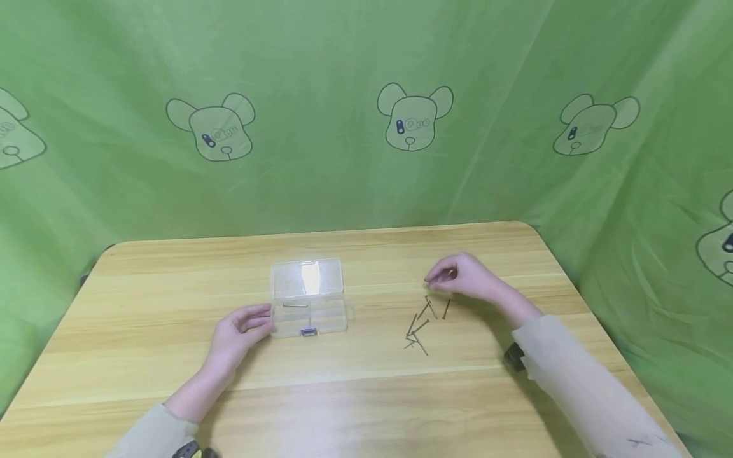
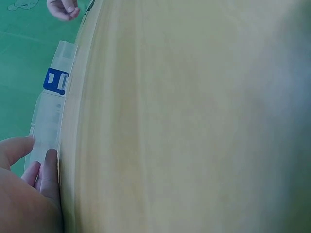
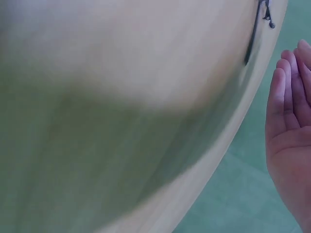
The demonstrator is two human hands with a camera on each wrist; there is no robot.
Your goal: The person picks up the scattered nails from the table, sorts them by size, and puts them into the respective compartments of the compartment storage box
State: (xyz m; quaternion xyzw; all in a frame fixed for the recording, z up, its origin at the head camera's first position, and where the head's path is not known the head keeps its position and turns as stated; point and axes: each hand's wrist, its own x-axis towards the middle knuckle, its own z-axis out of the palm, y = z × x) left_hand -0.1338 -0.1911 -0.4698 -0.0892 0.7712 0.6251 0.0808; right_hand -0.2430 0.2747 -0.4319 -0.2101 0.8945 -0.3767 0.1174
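A clear plastic compartment box (image 1: 326,318) with a blue latch (image 1: 308,331) lies with its lid (image 1: 289,278) raised back. My left hand (image 1: 235,334) holds the box's left end, thumb near the front corner and fingers along the side; the left wrist view shows this grip close up. One thin metal screw or nail (image 1: 294,306) lies in the back left compartment. Several more bronze-coloured screws or nails (image 1: 420,343) are scattered right of the box. Just behind them hovers my right hand (image 1: 466,275), thumb and fingertips together; whether anything is between them is hidden.
The wooden table (image 1: 343,407) has rounded far corners. A green curtain (image 1: 321,191) printed with bear heads hangs behind and along the sides. Dark wrist devices (image 1: 514,357) sit at both sleeves.
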